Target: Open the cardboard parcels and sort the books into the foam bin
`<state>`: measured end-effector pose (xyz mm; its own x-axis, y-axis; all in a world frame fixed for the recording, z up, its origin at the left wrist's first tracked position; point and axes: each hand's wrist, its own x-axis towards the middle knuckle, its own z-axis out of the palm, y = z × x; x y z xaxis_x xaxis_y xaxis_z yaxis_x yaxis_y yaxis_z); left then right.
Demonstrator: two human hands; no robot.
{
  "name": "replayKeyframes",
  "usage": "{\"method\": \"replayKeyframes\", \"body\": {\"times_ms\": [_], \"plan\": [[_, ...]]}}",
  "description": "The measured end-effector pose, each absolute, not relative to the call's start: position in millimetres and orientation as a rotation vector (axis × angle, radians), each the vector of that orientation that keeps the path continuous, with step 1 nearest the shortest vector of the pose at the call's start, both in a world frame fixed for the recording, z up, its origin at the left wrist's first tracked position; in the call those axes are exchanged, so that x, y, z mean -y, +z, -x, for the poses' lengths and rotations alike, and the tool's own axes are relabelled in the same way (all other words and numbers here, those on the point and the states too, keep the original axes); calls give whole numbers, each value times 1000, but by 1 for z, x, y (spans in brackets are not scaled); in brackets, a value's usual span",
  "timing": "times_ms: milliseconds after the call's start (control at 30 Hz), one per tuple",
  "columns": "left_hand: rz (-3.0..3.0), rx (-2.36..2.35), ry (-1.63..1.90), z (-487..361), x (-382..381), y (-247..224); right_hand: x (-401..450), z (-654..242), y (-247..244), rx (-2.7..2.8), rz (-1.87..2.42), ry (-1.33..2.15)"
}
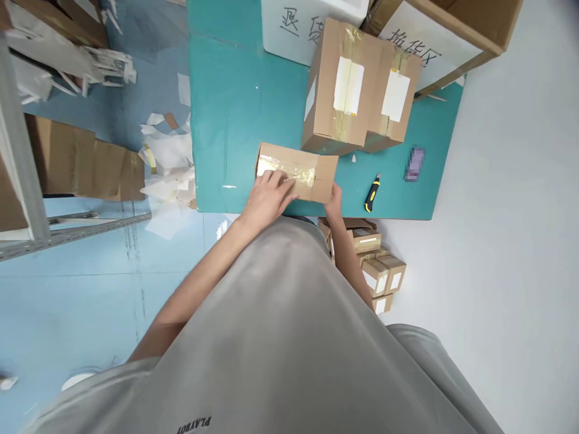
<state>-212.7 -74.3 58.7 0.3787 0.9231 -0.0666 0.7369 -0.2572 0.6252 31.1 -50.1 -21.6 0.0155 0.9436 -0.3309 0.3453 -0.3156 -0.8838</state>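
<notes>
A small brown cardboard box [316, 161] with clear tape along its top lies at the near edge of the green table [226, 108]. My left hand [268, 198] rests on the left part of the box, its fingers spread over the tape and label. At the box's lower right corner, my right hand [333, 202] holds the side with its fingers closed against the cardboard. A black and yellow utility knife [372, 193] lies to the right on the table, with a blurred purple item [414, 164] beyond it.
Two taped boxes [335, 90] stand behind, before a white bin [289, 30] and a large open carton [447, 42]. Several small boxes [384, 271] are stacked below the table's right side. Paper scraps [169, 157] and a metal shelf [27, 150] are at left.
</notes>
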Motion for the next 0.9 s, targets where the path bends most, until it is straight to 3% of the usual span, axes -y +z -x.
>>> {"method": "replayKeyframes", "body": {"times_ms": [300,900], "plan": [[-2164,-1333,463,189,34,46,44,-23,17,1110,1637,1426],[-2217,-1185,368,171,1,43,41,-24,4,1205,1619,1331]]}}
